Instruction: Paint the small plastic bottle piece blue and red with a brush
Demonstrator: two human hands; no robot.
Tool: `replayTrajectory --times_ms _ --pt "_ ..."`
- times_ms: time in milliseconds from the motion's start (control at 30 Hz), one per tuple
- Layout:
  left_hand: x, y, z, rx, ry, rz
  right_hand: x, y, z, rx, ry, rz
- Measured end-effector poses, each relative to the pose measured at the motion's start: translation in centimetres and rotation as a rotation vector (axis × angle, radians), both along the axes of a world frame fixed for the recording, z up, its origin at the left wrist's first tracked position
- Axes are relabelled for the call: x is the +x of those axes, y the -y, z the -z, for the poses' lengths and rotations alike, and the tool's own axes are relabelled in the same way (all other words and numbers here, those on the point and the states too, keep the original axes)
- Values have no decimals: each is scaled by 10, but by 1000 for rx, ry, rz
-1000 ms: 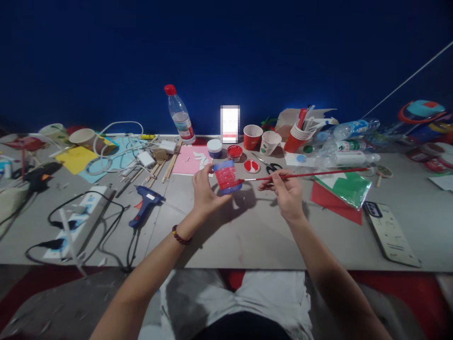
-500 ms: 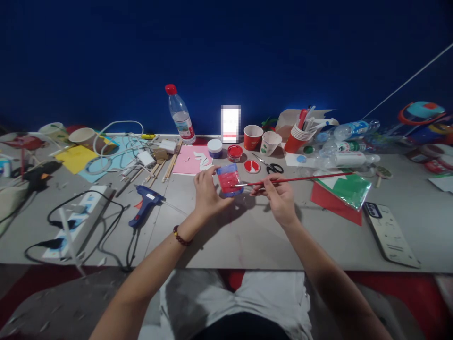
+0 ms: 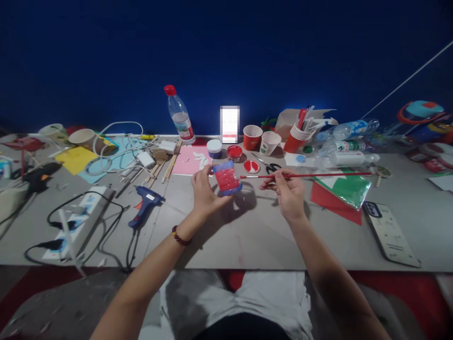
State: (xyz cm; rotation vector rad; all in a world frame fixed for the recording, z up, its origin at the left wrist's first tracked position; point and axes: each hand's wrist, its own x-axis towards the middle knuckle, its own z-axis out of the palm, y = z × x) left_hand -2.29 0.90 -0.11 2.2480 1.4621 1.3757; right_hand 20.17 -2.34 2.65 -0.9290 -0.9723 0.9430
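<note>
My left hand (image 3: 207, 191) is closed round a small clear plastic piece (image 3: 227, 178), painted red across the middle with blue bands at both ends. It is held tilted above the table between thumb and fingers. In my right hand (image 3: 288, 193) is a long thin red paintbrush (image 3: 318, 175), pinched near its front end. The brush tip is just right of the painted piece, apart from it or barely at its edge. Behind them stand an open jar of red paint (image 3: 234, 152), a white-lidded blue paint jar (image 3: 214, 148) and a lid smeared with red (image 3: 251, 166).
Black-handled scissors (image 3: 273, 168) lie beyond my right hand, near paper cups (image 3: 252, 137). A blue glue gun (image 3: 146, 205) and a power strip (image 3: 81, 219) with cables are at left. Plastic bottles (image 3: 348, 158), green packet (image 3: 348, 188) and a phone (image 3: 391, 233) lie right.
The paintbrush has moved right, off the red surface, with my right hand. My left hand has turned the painted piece, showing more of its red side, and shifted slightly left.
</note>
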Motion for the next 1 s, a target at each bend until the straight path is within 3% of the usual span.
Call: replayTrajectory --times_ms 233,533,1000 --pt "0 1 -3 5 -32 32 -2 1 0 -46 -115 -1" --pt "0 1 3 -55 -31 25 -14 4 1 -146 -124 -81" --pt "-1 0 -2 -27 53 125 -2 -4 1 -131 -176 50"
